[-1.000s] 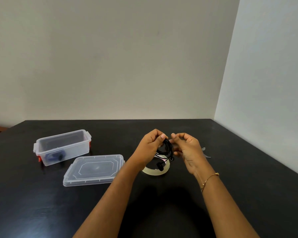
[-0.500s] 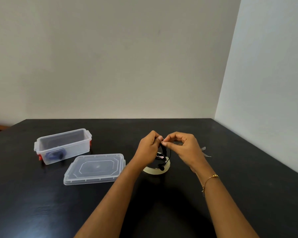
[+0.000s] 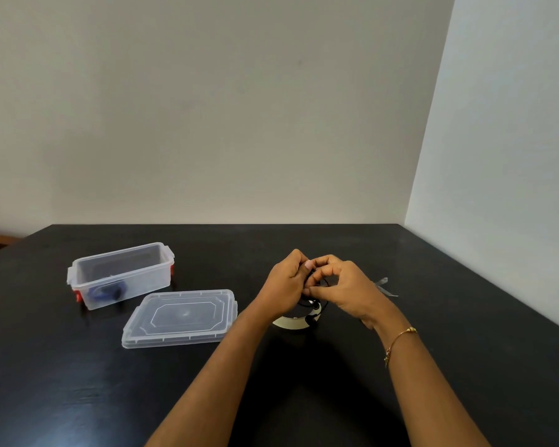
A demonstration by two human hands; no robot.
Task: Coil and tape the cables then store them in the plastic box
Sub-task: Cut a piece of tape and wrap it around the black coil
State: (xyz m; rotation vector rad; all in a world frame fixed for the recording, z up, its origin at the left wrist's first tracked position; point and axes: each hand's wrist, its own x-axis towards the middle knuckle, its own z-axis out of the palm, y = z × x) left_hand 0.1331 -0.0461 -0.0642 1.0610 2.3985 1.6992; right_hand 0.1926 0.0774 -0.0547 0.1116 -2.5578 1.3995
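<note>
I note the clear plastic box (image 3: 123, 275) far left on the black table (image 3: 78, 398), a bundled dark cable (image 3: 105, 293) lying in its near left corner. Its flat clear plastic lid (image 3: 179, 317) lies just right of and nearer than the box. Right of the lid, at centre, the left hand (image 3: 283, 290) and right hand (image 3: 346, 293) meet around a thin black coiled cable (image 3: 315, 309), above a pale tape roll (image 3: 292, 322) resting on the table. Small clear tape strips (image 3: 384, 287) lie right of the hands.

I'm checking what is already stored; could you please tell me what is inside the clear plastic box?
Through the wall of the plastic box a dark blue bundle shows at its near-left end, probably a coiled cable. Nothing else shows inside. The lid lies beside it.
</note>
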